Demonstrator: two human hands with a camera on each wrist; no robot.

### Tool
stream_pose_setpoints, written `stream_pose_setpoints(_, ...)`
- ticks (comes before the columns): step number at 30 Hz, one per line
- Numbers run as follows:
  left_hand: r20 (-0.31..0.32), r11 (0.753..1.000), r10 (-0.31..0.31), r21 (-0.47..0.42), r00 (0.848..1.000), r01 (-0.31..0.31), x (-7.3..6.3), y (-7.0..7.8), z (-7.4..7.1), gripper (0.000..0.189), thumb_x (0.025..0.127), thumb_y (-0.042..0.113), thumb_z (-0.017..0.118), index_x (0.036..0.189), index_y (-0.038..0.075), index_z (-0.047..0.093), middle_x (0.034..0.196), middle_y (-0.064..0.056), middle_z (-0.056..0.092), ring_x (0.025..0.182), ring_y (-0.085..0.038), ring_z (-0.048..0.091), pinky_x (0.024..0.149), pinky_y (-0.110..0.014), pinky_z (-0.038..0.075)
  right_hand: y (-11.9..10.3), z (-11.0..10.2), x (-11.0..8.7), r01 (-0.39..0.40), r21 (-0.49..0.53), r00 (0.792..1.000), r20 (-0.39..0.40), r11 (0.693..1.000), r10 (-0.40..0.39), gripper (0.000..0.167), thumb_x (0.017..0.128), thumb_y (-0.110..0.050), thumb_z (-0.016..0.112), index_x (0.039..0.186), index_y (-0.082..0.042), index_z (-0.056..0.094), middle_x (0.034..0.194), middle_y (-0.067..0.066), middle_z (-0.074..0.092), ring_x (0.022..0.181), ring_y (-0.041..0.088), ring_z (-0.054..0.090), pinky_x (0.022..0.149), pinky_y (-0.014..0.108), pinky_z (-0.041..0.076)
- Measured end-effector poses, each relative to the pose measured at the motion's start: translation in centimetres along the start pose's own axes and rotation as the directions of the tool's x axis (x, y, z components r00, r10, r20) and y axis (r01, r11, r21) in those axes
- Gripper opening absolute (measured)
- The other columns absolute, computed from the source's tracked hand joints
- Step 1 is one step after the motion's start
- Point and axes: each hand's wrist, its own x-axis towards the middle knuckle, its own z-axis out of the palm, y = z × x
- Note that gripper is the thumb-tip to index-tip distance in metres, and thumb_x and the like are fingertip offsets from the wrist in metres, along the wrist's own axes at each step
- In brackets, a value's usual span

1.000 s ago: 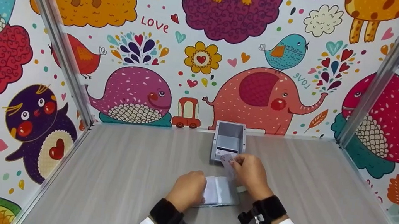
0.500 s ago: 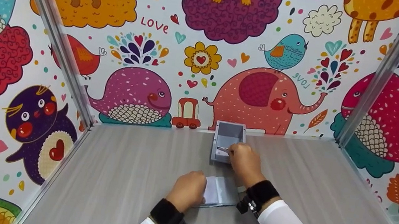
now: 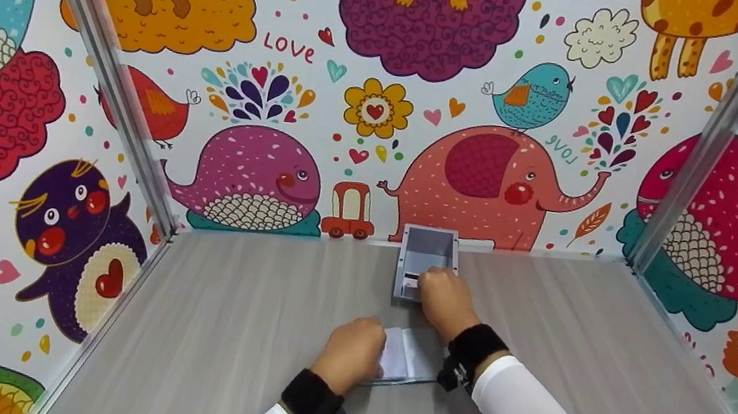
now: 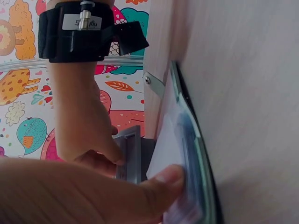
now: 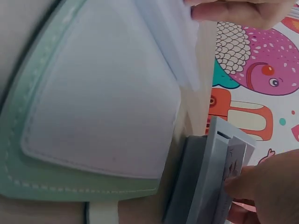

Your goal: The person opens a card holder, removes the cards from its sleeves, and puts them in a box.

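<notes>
While pinning the spread card holder [image 5: 98, 107] to the counter [image 3: 254, 306] with the left hand [image 3: 352, 353], pressing thumb down on its clear sleeves, working inside the grey box [image 3: 429, 248] with the right hand [image 3: 448, 303]. Seemingly setting a card [image 5: 235, 156] in place there, by thumb-and-finger pinch. Next, presumably, time to loosen that grip gently, then back to the sleeves for another. Right at the right fingertips now, at the box's near end, just beyond the holder and apart from the left hand's grip.
</notes>
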Motion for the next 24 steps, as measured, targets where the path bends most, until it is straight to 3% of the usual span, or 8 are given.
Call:
stream_pose_setpoints(7, 0.003, 1.000, -0.001, -0.002, 1.000, 0.001, 0.0, 0.0, 0.1, 0.031, 0.070, 0.018, 0.104, 0.082, 0.009, 0.077, 0.087, -0.005, 0.073, 0.082, -0.025, 0.072, 0.070, -0.041, 0.061, -0.3, -0.4, 0.4, -0.092, 0.096, 0.979, 0.191, 0.991, 0.072, 0.010, 0.089, 0.006, 0.072, 0.084, -0.002, 0.076, 0.082, 0.023, 0.079, 0.074, 0.043, 0.074, 0.070, 0.063, 0.060)
stream_pose_setpoints(9, -0.001, 1.000, -0.002, -0.002, 1.000, 0.002, 0.0, 0.0, 0.1, 0.031, 0.070, 0.018, 0.104, 0.082, 0.009, 0.076, 0.087, -0.004, 0.073, 0.082, -0.025, 0.072, 0.070, -0.041, 0.061, -0.5, -0.4, 0.2, -0.093, 0.115, 0.982, 0.177, 0.989, 0.072, 0.009, 0.091, 0.004, 0.073, 0.084, -0.001, 0.076, 0.081, 0.023, 0.079, 0.074, 0.044, 0.075, 0.070, 0.063, 0.060)
stream_pose_setpoints(14, -0.007, 1.000, 0.003, 0.001, 1.000, -0.003, 0.0, 0.0, 0.1, 0.032, 0.068, 0.018, 0.104, 0.080, 0.010, 0.075, 0.087, -0.003, 0.072, 0.081, -0.024, 0.072, 0.070, -0.041, 0.062, -1.1, -0.9, -1.0, -0.128, 0.197, 0.992, 0.046, 0.972, 0.121, 0.006, 0.086, 0.002, 0.081, 0.092, 0.002, 0.081, 0.087, 0.020, 0.081, 0.083, 0.044, 0.079, 0.077, 0.061, 0.063)
stream_pose_setpoints(17, -0.005, 1.000, 0.006, 0.005, 1.000, -0.006, 0.0, 0.0, 0.2, 0.031, 0.069, 0.018, 0.104, 0.080, 0.011, 0.076, 0.086, -0.002, 0.071, 0.080, -0.023, 0.072, 0.069, -0.040, 0.061, -1.7, -1.2, -1.9, -0.211, 0.273, 0.977, 0.055, 0.938, 0.204, 0.010, 0.086, 0.000, 0.083, 0.095, -0.001, 0.082, 0.089, 0.016, 0.082, 0.084, 0.039, 0.079, 0.079, 0.057, 0.064)
stream_pose_setpoints(20, 0.001, 1.000, 0.004, 0.008, 1.000, -0.004, 0.0, 0.0, 0.1, 0.031, 0.071, 0.019, 0.104, 0.083, 0.010, 0.077, 0.086, -0.002, 0.070, 0.079, -0.022, 0.069, 0.069, -0.040, 0.060, -2.3, -1.7, -2.6, -0.326, 0.351, 0.944, 0.160, 0.878, 0.287, 0.003, 0.088, -0.003, 0.081, 0.087, -0.005, 0.078, 0.082, 0.009, 0.078, 0.075, 0.027, 0.072, 0.071, 0.048, 0.061)
stream_pose_setpoints(24, 0.014, 1.000, 0.000, 0.015, 1.000, 0.000, 0.1, -0.1, 0.2, 0.031, 0.071, 0.020, 0.104, 0.084, 0.009, 0.078, 0.087, -0.002, 0.068, 0.079, -0.021, 0.069, 0.070, -0.039, 0.061, -2.8, -2.1, -3.6, -0.441, 0.403, 0.890, 0.308, 0.802, 0.336, 0.014, 0.091, -0.005, 0.080, 0.079, -0.009, 0.075, 0.074, 0.000, 0.068, 0.066, 0.015, 0.058, 0.062, 0.034, 0.050)
